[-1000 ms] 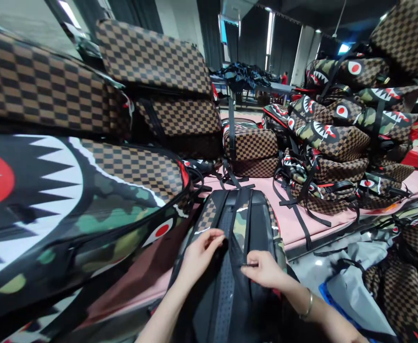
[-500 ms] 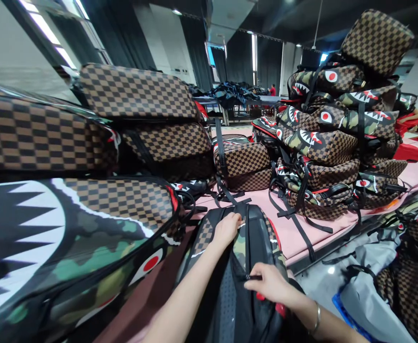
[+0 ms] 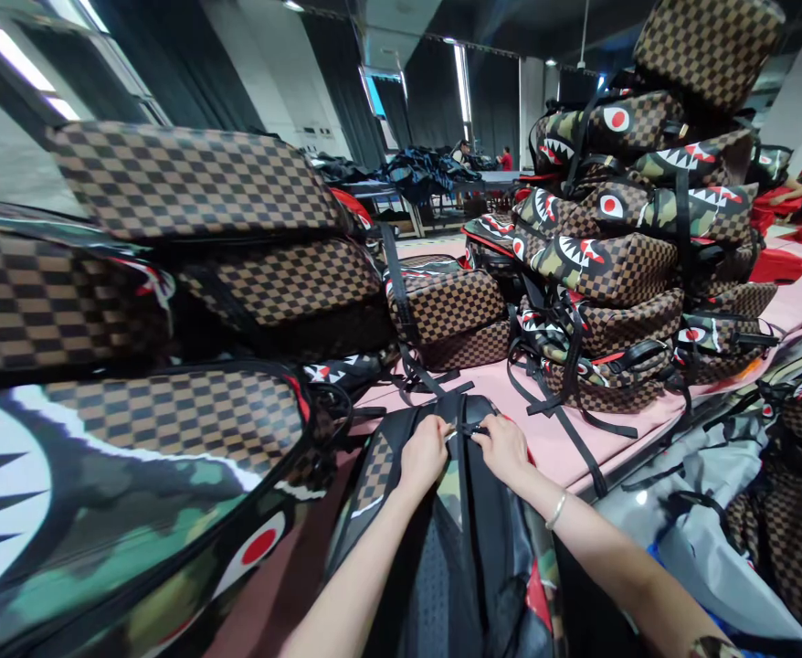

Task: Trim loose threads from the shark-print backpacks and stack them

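A backpack (image 3: pixel 442 548) with black mesh back, camouflage and brown check panels lies lengthwise in front of me on the pink table (image 3: pixel 552 439). My left hand (image 3: pixel 426 454) grips the fabric at its far top end. My right hand (image 3: pixel 505 448), with a bracelet on the wrist, pinches a small black zipper pull (image 3: pixel 473 428) right next to the left hand. Both hands meet at the top of the backpack.
Stacks of brown check and shark-mouth backpacks rise at the left (image 3: pixel 168 302) and at the right (image 3: pixel 634 228). Loose black straps (image 3: pixel 565 420) trail over the table. A grey plastic bag (image 3: pixel 702 512) and more backpacks lie low at the right. People stand far back (image 3: pixel 506 157).
My right hand has drawn the zipper pull from the backpack's middle up to its far top end. My left hand also slid up to the top. The view swung slightly right.
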`<state>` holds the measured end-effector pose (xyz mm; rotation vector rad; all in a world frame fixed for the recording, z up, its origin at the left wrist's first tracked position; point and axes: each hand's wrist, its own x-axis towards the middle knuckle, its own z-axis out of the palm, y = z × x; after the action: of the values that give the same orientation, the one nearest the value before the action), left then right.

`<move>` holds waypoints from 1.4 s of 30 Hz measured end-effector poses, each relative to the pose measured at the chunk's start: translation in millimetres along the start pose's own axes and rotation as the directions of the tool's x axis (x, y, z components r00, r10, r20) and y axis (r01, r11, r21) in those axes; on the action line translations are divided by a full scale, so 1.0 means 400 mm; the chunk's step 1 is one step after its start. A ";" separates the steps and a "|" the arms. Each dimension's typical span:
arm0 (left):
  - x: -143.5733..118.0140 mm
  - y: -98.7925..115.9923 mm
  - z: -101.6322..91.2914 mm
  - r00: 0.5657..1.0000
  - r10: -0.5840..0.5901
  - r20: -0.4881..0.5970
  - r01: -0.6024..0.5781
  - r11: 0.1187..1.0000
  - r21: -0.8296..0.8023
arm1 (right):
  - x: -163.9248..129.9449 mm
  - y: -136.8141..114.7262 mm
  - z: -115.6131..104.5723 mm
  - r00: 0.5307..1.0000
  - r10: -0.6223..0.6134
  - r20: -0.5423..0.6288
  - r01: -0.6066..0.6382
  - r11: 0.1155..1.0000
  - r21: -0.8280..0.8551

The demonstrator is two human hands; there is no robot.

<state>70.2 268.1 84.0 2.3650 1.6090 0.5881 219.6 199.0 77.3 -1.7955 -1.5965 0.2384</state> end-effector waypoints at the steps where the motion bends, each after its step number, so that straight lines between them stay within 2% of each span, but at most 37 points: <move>1: 0.001 0.000 0.000 1.000 -0.004 -0.001 0.004 1.000 -0.008 | 0.007 -0.003 0.003 1.000 0.002 0.006 -0.002 1.000 -0.013; 7: 0.009 -0.007 -0.011 1.000 -0.001 -0.012 0.000 0.997 -0.077 | 0.018 0.007 0.011 0.998 0.042 0.049 -0.041 0.998 -0.040; 13: 0.091 0.006 -0.027 0.999 0.010 -0.035 -0.014 0.992 -0.124 | -0.012 -0.007 -0.001 0.993 0.073 0.089 -0.069 0.997 -0.047; 18: 0.148 0.038 -0.006 0.986 0.030 0.167 -0.019 0.998 -0.068 | -0.024 -0.028 -0.010 0.990 0.073 0.119 -0.064 0.995 -0.078; 22: 0.147 0.050 0.017 0.976 -0.040 0.214 0.039 0.999 0.010 | -0.029 -0.027 -0.009 0.988 0.073 0.136 -0.059 0.993 -0.102; 30: 0.121 0.022 0.025 0.973 -0.191 0.133 0.193 0.981 -0.005 | -0.002 -0.018 -0.007 0.992 0.090 0.092 -0.076 0.986 -0.146; 34: 0.121 0.021 0.034 0.968 -0.216 0.126 0.224 0.974 -0.045 | 0.039 -0.020 -0.003 0.989 0.122 0.086 -0.104 0.977 -0.186; 42: 0.122 0.016 0.044 0.969 -0.222 0.111 0.233 0.968 -0.089 | 0.081 -0.015 -0.025 0.987 0.067 0.148 -0.040 0.983 -0.177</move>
<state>99.0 311.7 80.6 2.0651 1.7304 0.4838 227.8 225.2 98.3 -1.9972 -1.7224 0.2749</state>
